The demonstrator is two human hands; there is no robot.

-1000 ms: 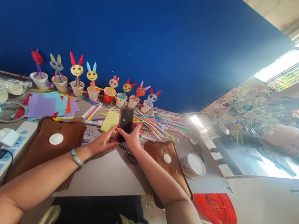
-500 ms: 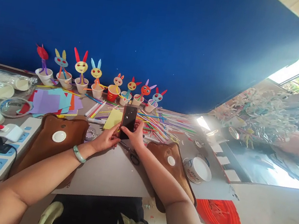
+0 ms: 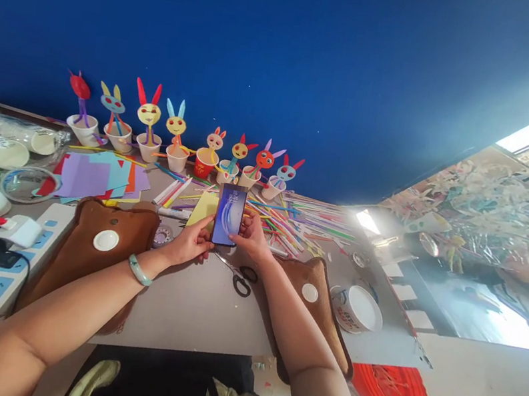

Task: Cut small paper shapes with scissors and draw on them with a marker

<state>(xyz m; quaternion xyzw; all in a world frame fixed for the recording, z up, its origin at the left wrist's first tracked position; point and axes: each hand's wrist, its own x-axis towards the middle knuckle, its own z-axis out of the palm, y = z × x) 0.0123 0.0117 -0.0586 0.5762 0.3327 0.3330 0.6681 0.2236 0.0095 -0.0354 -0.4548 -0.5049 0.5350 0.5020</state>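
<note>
The left hand (image 3: 193, 241) is curling around the lower left edge of a phone (image 3: 229, 216), its fingers bent close and partly hidden, while the right hand (image 3: 253, 240) is closing on the opposite edge, its thumb reaching over the lower screen. The phone is sitting between the two hands above the table (image 3: 189, 310), its screen facing the person; how much weight each hand is bearing, I cannot tell.

The screen is glowing blue and showing what looks like a clock near its top. Judging by that, the handling of the phone is standing at an early point: the display is already on and both hands are holding it steady, but nothing opened beyond this first screen is showing. How much is left, the view is not telling.

The craft work seems further along. Beyond the phone, eight figures (image 3: 148, 114) are standing in a row of cups (image 3: 176, 158), apparently finished. Supplies are lying around it: a yellow sheet (image 3: 202, 208) just to its left, coloured sticks (image 3: 291, 221) to its right, more coloured paper (image 3: 85, 178) farther left. Scissors (image 3: 241, 278) are lying on its near side, with neither hand holding them.
</note>
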